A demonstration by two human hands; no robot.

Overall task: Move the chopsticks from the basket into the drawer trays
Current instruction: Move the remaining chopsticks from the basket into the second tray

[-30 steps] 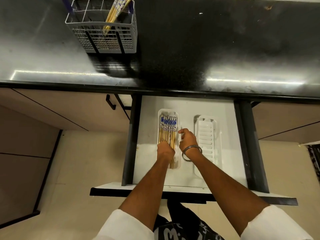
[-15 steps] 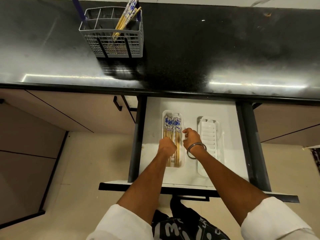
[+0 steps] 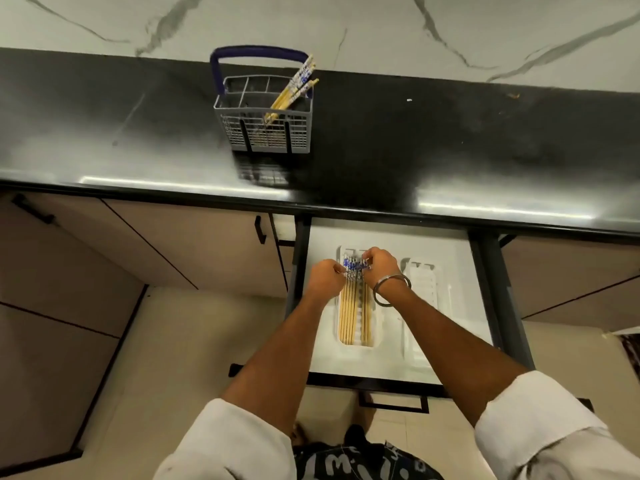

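While I stood at a black countertop (image 3: 450, 140) backed by a white wall with grey marbling (image 3: 346, 22), an open drawer (image 3: 446, 271) with a white floor lay below me between beige cabinet fronts (image 3: 173, 244). Both my arms reached down into it, white sleeves (image 3: 540, 420) pushed up above the elbows, a metal bangle (image 3: 392, 289) round my right wrist. My left hand (image 3: 325, 278) and right hand (image 3: 379, 265) met knuckle to knuckle over the far end of the left tray (image 3: 334, 327), fingers curled and pinching the blue-patterned heads of the chopsticks in the tray (image 3: 353, 306). Those sticks lay side by side, their plain wooden shafts running back from my grasp towards me, along the tray's length. Just to the right of my right wrist sat a second white tray (image 3: 424, 289); I couldn't tell whether it held anything. Far beyond my hands and a little left, on the counter, stood a grey wire basket (image 3: 266, 133) with a dark blue handle (image 3: 256, 51). A few chopsticks in the basket (image 3: 294, 90) leaned to the right in one compartment.
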